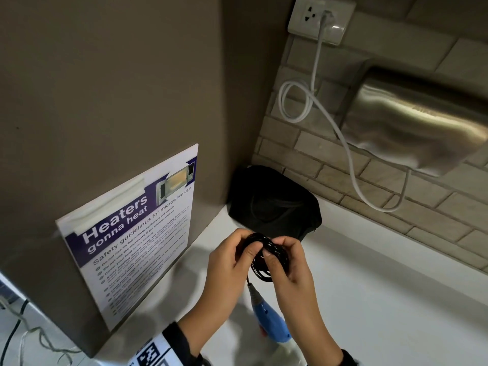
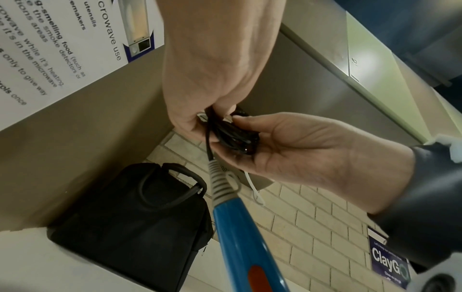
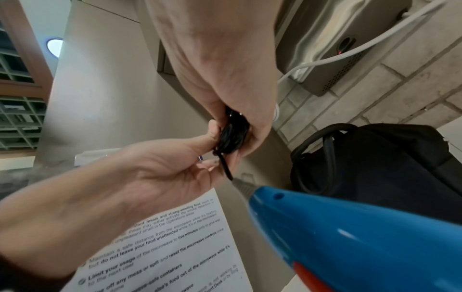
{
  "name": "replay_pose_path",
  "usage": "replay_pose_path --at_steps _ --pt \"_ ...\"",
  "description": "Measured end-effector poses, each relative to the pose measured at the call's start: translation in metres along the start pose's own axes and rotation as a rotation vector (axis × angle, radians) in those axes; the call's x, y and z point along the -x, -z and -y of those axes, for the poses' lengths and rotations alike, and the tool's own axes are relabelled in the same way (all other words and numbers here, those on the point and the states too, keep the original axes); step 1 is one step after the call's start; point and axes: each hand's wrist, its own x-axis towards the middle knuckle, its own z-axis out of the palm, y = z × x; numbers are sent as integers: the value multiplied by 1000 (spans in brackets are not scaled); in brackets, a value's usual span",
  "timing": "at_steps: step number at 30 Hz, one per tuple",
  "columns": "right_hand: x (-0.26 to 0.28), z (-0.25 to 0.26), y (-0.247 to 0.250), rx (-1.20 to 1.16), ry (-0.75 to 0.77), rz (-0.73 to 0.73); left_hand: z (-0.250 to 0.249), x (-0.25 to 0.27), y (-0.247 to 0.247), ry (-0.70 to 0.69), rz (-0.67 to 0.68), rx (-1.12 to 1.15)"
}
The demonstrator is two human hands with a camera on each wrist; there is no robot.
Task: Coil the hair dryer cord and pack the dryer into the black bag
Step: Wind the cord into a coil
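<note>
Both hands hold a small bundle of coiled black cord (image 1: 266, 256) above the white counter. My left hand (image 1: 232, 257) pinches its left side, and my right hand (image 1: 287, 262) grips its right side with thumb and fingers. In the left wrist view the cord (image 2: 233, 136) sits between both hands' fingertips; in the right wrist view the cord (image 3: 232, 134) is pinched the same way. The blue hair dryer (image 1: 269, 318) hangs below the coil by its grey strain relief (image 2: 221, 183), handle end up. The black bag (image 1: 274, 204) stands in the corner just behind the hands.
A laminated microwave safety notice (image 1: 132, 233) leans on the brown wall at left. On the brick wall hang a metal hand dryer (image 1: 417, 120) and its white cable (image 1: 317, 101), plugged into a socket (image 1: 319, 19). The white counter (image 1: 383, 299) stretches to the right.
</note>
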Motion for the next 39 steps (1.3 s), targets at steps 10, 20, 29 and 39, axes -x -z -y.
replay_pose_path --at_steps 10,20,29,39 --pt "-3 -5 -2 -11 8 -64 10 0 -1 -42 20 -80" --pt "5 -6 -6 90 103 -106 16 2 -7 -126 -11 -216" --pt "3 -4 -3 199 100 -85 10 4 -4 -118 10 -200" --pt "-9 2 15 125 42 -78 8 -5 7 96 206 108"
